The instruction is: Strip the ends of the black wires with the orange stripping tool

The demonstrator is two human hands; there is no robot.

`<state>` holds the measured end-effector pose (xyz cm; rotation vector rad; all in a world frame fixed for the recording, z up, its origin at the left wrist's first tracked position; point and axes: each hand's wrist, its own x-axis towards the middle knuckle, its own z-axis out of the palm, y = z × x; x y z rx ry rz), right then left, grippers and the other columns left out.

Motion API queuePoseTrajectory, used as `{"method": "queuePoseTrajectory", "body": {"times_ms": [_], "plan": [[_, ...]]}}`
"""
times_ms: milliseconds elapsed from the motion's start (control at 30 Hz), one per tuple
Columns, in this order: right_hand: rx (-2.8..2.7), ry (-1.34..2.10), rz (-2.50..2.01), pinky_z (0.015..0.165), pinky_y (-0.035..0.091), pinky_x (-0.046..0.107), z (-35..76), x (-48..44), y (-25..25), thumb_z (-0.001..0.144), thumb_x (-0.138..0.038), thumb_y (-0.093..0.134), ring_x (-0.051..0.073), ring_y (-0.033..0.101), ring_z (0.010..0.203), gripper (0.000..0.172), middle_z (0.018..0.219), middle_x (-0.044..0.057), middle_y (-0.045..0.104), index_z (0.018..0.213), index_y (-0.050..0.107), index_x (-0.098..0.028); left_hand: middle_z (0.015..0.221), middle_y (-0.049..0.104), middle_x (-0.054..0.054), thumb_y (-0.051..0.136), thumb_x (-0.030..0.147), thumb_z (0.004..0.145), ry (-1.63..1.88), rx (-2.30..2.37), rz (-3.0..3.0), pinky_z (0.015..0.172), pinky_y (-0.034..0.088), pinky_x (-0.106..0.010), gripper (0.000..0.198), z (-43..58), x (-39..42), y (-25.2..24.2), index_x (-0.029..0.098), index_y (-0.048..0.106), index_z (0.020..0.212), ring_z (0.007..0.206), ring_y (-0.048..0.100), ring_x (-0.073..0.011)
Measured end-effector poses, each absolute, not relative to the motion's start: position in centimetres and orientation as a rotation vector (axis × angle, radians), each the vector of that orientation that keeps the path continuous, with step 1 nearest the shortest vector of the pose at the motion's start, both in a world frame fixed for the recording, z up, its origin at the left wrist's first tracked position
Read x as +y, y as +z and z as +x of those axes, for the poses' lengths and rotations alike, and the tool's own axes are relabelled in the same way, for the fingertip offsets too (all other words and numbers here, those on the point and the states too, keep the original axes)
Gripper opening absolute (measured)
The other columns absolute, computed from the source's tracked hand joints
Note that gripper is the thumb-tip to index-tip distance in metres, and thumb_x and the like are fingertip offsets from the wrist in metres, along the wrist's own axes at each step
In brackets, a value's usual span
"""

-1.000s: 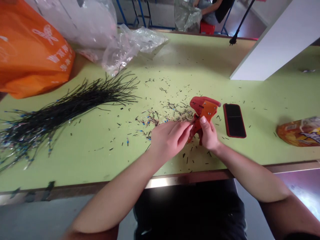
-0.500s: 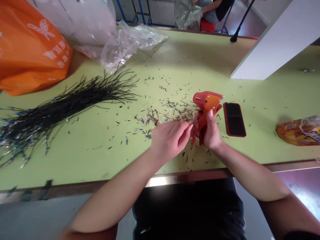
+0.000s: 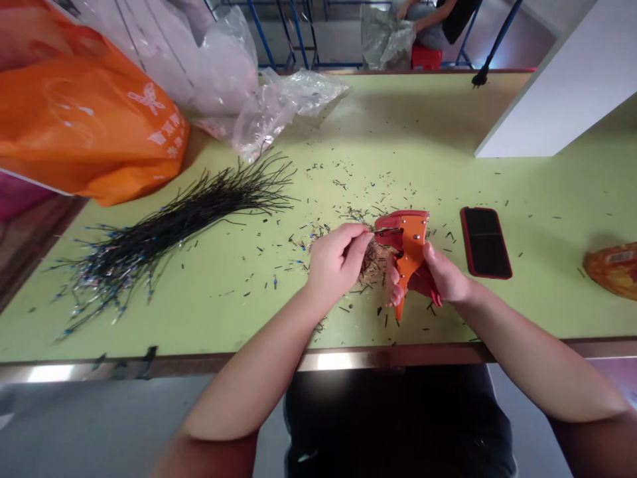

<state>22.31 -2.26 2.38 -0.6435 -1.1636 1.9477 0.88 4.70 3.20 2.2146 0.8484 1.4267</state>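
My left hand (image 3: 338, 257) pinches a thin dark wire (image 3: 384, 232) between thumb and fingers, and its tip reaches the jaws of a red and orange wire stripper (image 3: 409, 249). My right hand (image 3: 438, 275) grips that tool by its handles, with the fingertips showing behind it. Under both hands lies a heap of cut insulation scraps and wire bits (image 3: 374, 260) on the green table (image 3: 398, 133). Further left lies a long bundle of black wires (image 3: 169, 242) with blue terminals at its spread end.
An orange plastic bag (image 3: 84, 126) and clear plastic bags (image 3: 269, 106) lie at the far left. A black phone in a red case (image 3: 486, 242) and a snack packet (image 3: 613, 271) are on the right. A white panel (image 3: 562, 86) stands behind. A seated person (image 3: 432, 26) works beyond the table.
The tool has dropped lower and turned, with its jaws now facing my left hand. The wire tip sits at the jaws. The whole view has shifted slightly as my head moved.
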Motion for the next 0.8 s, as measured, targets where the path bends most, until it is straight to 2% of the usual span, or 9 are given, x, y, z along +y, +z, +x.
{"method": "queuePoseTrajectory", "body": {"times_ms": [100, 267, 367, 533, 633, 800], "plan": [[-1.158, 1.939, -0.714, 0.072, 0.065, 0.035, 21.9, -2.4, 2.5, 0.097, -0.085, 0.053, 0.021, 0.075, 0.073, 0.069, 0.077, 0.006, 0.072, 0.093, 0.070, -0.018, 0.076, 0.074, 0.002, 0.057, 0.027, 0.108, 1.400, 0.865, 2.244, 0.061, 0.050, -0.023, 0.021, 0.8, 4.7, 3.3, 0.020, 0.070, 0.093, 0.062, 0.064, -0.0106], [-1.077, 1.868, -0.807, 0.060, 0.062, 0.032, 20.6, -2.8, 2.4, 0.096, -0.084, 0.056, 0.016, 0.066, 0.055, 0.067, 0.060, 0.000, 0.062, 0.077, 0.063, -0.020, 0.074, 0.072, 0.003, 0.057, 0.025, 0.107, 1.397, 0.874, 2.255, 0.061, 0.047, -0.023, 0.019, 0.6, 4.7, 3.4, 0.021, 0.068, 0.093, 0.061, 0.062, -0.0102], [-1.043, 1.803, -0.875, 0.054, 0.057, 0.030, 19.6, -3.1, 2.3, 0.095, -0.083, 0.059, 0.014, 0.059, 0.048, 0.066, 0.055, -0.003, 0.056, 0.071, 0.060, -0.021, 0.074, 0.071, 0.003, 0.055, 0.024, 0.107, 1.393, 0.883, 2.262, 0.059, 0.046, -0.023, 0.020, 0.6, 4.7, 3.4, 0.021, 0.066, 0.090, 0.060, 0.061, -0.0097], [-0.993, 1.652, -0.905, 0.044, 0.048, 0.028, 18.0, -3.4, 2.7, 0.092, -0.081, 0.065, 0.012, 0.049, 0.042, 0.066, 0.051, -0.006, 0.048, 0.064, 0.054, -0.022, 0.063, 0.061, 0.005, 0.054, 0.028, 0.108, 1.326, 0.990, 2.206, 0.055, 0.042, -0.023, 0.023, 0.6, 4.6, 3.4, 0.022, 0.064, 0.089, 0.054, 0.054, -0.0101], [-1.000, 1.593, -0.881, 0.039, 0.041, 0.027, 17.6, -3.4, 2.9, 0.093, -0.081, 0.063, 0.011, 0.042, 0.037, 0.066, 0.048, -0.007, 0.043, 0.063, 0.052, -0.023, 0.064, 0.062, 0.005, 0.054, 0.030, 0.108, 1.350, 0.969, 2.161, 0.055, 0.043, -0.024, 0.023, 0.7, 4.6, 3.6, 0.022, 0.064, 0.089, 0.055, 0.055, -0.0105], [-1.050, 1.528, -0.833, 0.038, 0.039, 0.029, 17.6, -4.0, 2.7, 0.093, -0.083, 0.059, 0.012, 0.040, 0.037, 0.064, 0.049, -0.006, 0.046, 0.068, 0.058, -0.024, 0.072, 0.068, 0.002, 0.050, 0.042, 0.113, 1.397, 0.927, 2.120, 0.058, 0.049, -0.027, 0.034, 1.0, 3.8, 4.4, 0.022, 0.065, 0.090, 0.062, 0.060, -0.0119]]}}
